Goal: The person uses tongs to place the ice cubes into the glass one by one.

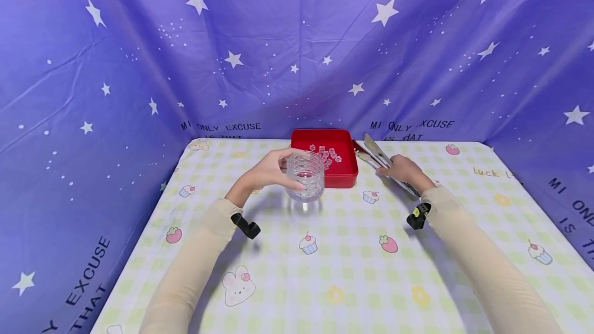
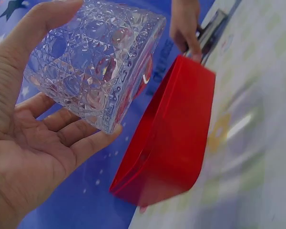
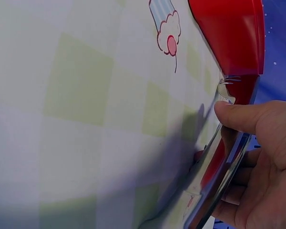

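Observation:
My left hand (image 1: 269, 171) grips a clear glass tumbler (image 1: 306, 182) with a cut diamond-like pattern, thumb on one side and fingers on the other. In the left wrist view the tumbler (image 2: 95, 57) is held off the cloth. My right hand (image 1: 402, 170) holds metal cutlery between thumb and fingers. A knife (image 1: 375, 149) with a broad blade points away from me, and a fork (image 3: 229, 82) shows its tines beside the red box. Its handle and the knife's lie together, partly hidden by the hand. The red box (image 1: 341, 181) stands between the hands and contains small clear cubes (image 1: 323, 153).
The table has a green and white checked cloth (image 1: 343, 262) with printed cupcakes, strawberries and a rabbit. Behind and at both sides hangs a purple-blue curtain (image 1: 278, 40) with white stars. Each wrist wears a black camera mount.

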Demonstrator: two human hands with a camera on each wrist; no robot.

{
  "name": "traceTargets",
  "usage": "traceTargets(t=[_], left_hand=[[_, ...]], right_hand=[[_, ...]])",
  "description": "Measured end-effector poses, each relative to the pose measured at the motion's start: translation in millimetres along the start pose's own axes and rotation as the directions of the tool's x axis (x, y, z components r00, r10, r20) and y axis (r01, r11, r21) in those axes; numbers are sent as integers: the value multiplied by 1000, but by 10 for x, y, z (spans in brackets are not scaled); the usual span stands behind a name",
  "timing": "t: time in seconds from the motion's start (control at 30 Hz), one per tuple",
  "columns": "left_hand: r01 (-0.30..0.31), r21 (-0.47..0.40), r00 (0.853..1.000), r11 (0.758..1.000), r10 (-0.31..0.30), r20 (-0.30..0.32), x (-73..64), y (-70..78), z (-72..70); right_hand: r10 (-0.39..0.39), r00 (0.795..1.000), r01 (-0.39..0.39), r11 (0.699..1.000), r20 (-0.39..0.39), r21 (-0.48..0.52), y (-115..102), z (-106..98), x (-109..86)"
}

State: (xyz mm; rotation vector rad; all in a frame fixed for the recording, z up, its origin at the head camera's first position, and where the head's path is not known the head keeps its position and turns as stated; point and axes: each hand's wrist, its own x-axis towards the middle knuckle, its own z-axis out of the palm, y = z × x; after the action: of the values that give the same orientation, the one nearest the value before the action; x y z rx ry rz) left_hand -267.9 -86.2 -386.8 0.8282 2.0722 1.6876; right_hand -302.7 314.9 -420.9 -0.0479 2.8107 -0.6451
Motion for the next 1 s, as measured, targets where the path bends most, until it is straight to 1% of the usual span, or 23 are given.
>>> traceTargets(t=[0.13,0.27,0.43,0.6,0.7,1.0], left_hand=[[-14,8,999,1000,13,30,71,-44,109],[-22,7,997,1000,21,79,140,-98,183],[-22,44,993,999,17,118,200,-179,252],[-11,45,990,999,4,141,234,-265,303],[2,31,990,1000,-6,140,251,-321,339],[36,39,996,999,-39,84,246,-422,465]], right_hand=[[7,1000,-7,1000,6,4,-2,-1,-2],[22,1000,-22,1000,4,-3,5,-5,6],[31,999,-31,999,-9,-16,-7,4,7],[25,1000,-25,999,-7,-27,-17,10,10],[27,1000,-27,999,-12,-33,-21,11,-5],[33,999,-33,999,-13,-39,-44,16,-19]])
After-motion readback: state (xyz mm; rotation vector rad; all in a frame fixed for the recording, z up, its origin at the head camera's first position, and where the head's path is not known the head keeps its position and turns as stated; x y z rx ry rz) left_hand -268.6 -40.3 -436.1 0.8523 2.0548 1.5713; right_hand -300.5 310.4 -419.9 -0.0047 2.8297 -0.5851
